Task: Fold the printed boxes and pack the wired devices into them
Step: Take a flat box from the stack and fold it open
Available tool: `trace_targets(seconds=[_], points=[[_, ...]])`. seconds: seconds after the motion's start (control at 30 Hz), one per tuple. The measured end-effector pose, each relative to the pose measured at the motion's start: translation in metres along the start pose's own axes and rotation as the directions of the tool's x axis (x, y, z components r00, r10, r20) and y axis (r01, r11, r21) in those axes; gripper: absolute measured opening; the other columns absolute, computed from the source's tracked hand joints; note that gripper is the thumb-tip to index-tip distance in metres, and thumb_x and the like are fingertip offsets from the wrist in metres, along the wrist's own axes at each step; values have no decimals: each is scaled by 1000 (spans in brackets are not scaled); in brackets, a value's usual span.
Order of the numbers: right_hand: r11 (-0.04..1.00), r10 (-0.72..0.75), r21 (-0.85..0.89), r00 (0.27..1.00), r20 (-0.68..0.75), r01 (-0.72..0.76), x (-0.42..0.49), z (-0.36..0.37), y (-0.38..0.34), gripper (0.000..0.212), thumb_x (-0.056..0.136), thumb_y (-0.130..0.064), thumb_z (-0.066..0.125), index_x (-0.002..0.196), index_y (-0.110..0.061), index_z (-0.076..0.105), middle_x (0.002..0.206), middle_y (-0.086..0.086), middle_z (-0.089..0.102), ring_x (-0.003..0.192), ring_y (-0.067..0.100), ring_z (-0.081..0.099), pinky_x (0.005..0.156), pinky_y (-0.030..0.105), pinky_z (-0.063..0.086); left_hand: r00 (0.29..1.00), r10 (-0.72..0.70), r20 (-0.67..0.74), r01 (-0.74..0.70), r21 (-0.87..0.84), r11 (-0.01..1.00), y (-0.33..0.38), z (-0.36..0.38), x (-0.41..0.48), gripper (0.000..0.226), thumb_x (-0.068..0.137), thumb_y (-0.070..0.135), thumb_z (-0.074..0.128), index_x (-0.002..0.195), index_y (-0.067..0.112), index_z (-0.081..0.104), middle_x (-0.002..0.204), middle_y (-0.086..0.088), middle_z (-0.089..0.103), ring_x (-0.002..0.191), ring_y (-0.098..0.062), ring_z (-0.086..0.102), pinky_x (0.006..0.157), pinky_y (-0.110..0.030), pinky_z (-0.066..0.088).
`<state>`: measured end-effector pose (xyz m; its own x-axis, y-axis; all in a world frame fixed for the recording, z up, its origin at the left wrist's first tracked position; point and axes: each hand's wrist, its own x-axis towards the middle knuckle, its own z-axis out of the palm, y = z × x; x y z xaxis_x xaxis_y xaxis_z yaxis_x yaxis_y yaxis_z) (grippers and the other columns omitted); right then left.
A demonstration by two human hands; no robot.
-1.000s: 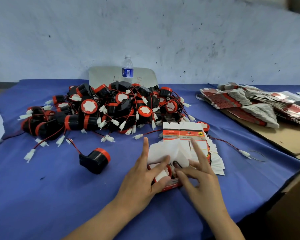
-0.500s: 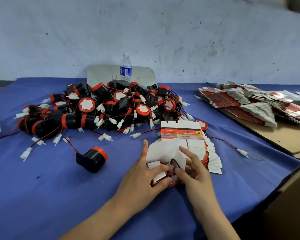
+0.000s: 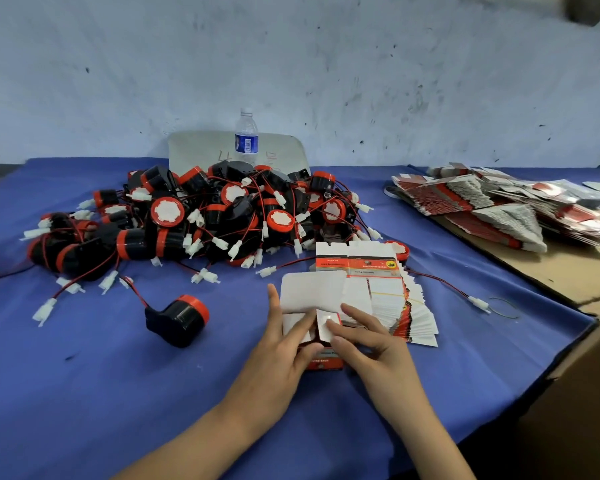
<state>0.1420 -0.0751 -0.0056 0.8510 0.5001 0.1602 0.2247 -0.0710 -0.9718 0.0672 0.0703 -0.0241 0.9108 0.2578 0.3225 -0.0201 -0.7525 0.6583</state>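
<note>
A small red-and-white printed box (image 3: 321,363) stands on the blue cloth at the front centre, its white flaps (image 3: 312,292) still up. My left hand (image 3: 284,355) holds the box, fingers over the left inner flap and thumb on its near side. My right hand (image 3: 368,348) presses the right inner flap down with straight fingers. Just behind lies a fanned stack of flat boxes (image 3: 392,299). One black device with a red ring (image 3: 177,320) and a red wire lies to the left. A large heap of wired devices (image 3: 205,216) fills the middle.
A water bottle (image 3: 246,136) stands before a white board (image 3: 198,147) at the back. More flat boxes (image 3: 499,206) are piled on brown cardboard (image 3: 568,268) at the right. A loose wire with a white plug (image 3: 478,302) lies near the table's right edge.
Both hands have moved onto the box's inner side flaps and folded them inward. The right hand's fingers have shifted from the stack side onto the right flap.
</note>
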Motion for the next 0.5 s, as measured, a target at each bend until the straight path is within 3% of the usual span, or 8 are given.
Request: trace_targets(seconds=[0.13, 0.23, 0.27, 0.3, 0.33, 0.37, 0.43, 0.5], points=[[1000, 10, 9, 999, -47, -10, 3, 9, -5, 26, 82, -2, 71, 87, -27, 76, 118, -16, 60, 98, -12, 59, 73, 7, 47, 998, 28, -55, -16, 206, 978, 2, 2, -4, 55, 94, 50, 21, 141, 45, -7, 152, 2, -33, 143, -14, 28, 101, -17, 35], [998, -39, -51, 994, -99, 34, 4, 13, -4, 22, 79, -5, 75, 87, -26, 76, 110, -16, 60, 93, -14, 58, 73, 3, 43, 998, 6, -57, 20, 439, 898, 4, 6, -8, 61, 106, 32, 32, 141, 44, -17, 157, -8, -27, 145, -22, 26, 104, -22, 35], [995, -63, -90, 992, -109, 53, 5, 14, -3, 21, 79, -6, 76, 87, -26, 76, 108, -15, 60, 94, -10, 59, 74, 3, 42, 997, -10, -74, 44, 487, 872, 5, 5, -8, 69, 103, 22, 42, 146, 42, -8, 161, -15, -12, 144, -29, 27, 106, -28, 38], [988, -88, -136, 989, -117, 72, 5, 15, -3, 19, 79, -8, 76, 88, -25, 76, 107, -13, 60, 95, -6, 59, 75, 4, 42, 997, 16, -80, 28, 519, 854, 7, 3, -7, 75, 94, 9, 58, 151, 36, 17, 158, -23, 15, 138, -35, 38, 102, -36, 44], [978, -114, -190, 986, -121, 90, 5, 16, -2, 18, 80, -10, 76, 90, -24, 76, 106, -12, 59, 97, -2, 58, 77, 4, 41, 992, 86, -90, -25, 527, 850, 10, 0, -6, 72, 78, -4, 69, 141, 23, 48, 143, -26, 44, 124, -39, 54, 92, -44, 51], [965, -132, -242, 984, -122, 100, 5, 17, -1, 16, 81, -11, 75, 91, -23, 76, 106, -12, 58, 99, -1, 56, 78, 3, 39, 975, 183, -125, -85, 552, 829, 6, 0, -6, 62, 65, -12, 72, 122, 13, 67, 124, -22, 63, 110, -38, 64, 83, -50, 55], [963, -138, -251, 982, -130, 102, 6, 20, 0, 15, 82, -10, 74, 88, -23, 75, 105, -12, 55, 94, -3, 55, 76, 3, 38, 939, 312, -143, -169, 598, 784, 5, -1, -6, 49, 58, -11, 75, 103, 8, 76, 106, -10, 73, 100, -32, 70, 77, -51, 56], [984, -107, -155, 985, -132, 87, 7, 23, -1, 19, 83, -4, 70, 83, -22, 72, 102, -8, 54, 81, -2, 55, 71, 6, 40, 941, 309, -136, -189, 545, 817, 9, -3, -6, 51, 52, -7, 88, 100, 6, 77, 103, -9, 74, 98, -28, 71, 75, -45, 58]])
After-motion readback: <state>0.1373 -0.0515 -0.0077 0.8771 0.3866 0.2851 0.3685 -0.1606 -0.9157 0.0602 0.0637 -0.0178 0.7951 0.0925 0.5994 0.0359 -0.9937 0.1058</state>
